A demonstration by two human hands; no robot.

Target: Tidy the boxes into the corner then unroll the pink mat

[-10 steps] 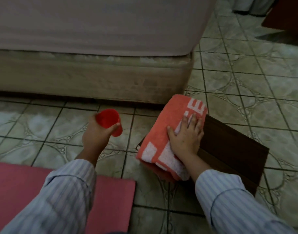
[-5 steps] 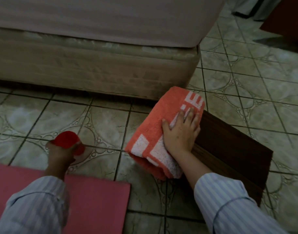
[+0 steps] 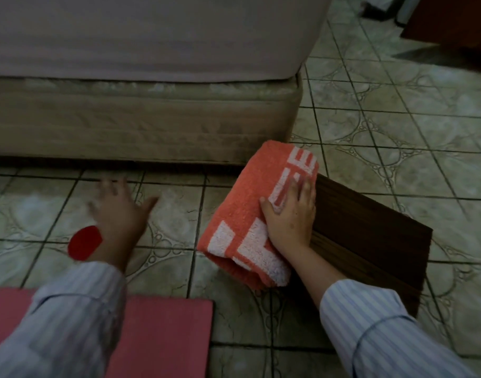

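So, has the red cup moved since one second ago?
Yes. The red cup went from held up near the bed base down to the tiled floor, near the pink mat. The left hand has released it.

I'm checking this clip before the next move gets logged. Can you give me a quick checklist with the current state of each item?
1. Left hand free: ok, fingers spread, holding nothing.
2. Red cup set down on the floor tiles: cannot tell, the wrist partly hides it.
3. Right hand on the orange towel: ok, palm pressed flat on it.
4. Towel seated on the dark wooden box: ok, lying over its left end.
5. Pink mat unrolled: cannot tell, only a flat corner shows.
6. Box in the corner: not ok, it sits on open floor off the bed corner.
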